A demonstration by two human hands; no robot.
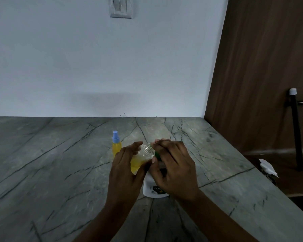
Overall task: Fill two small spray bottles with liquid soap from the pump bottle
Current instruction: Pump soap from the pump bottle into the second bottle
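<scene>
- A grey veined stone countertop filled the lower half of the frame and met a white wall, with a light switch plate at the top centre.
- Left of centre, a small blue-capped spray bottle stood upright on the countertop. It held yellow liquid and sat just beside the left hand, on its far side.
- The left hand reached in from the bottom of the frame and held a second, uncapped spray bottle, with the fingers wrapped along its left side.
- That clear bottle was partly filled with yellow liquid. It was tilted, its bare threaded neck pointing up and to the right, towards the pump.
- A white pump bottle stood at lower centre between the two hands, showing a dark label near its base.
- Its green pump head sat just beside the uncapped bottle's neck and was mostly covered.
- The right hand gripped the pump head, fingers curled over the top and thumb against its near side.
- A brown wooden door filled the right side of the frame.
- A black pole with a white cap stood in front of the door at the far right.
- Something white and crumpled, perhaps paper, lay past the countertop's right edge.
</scene>
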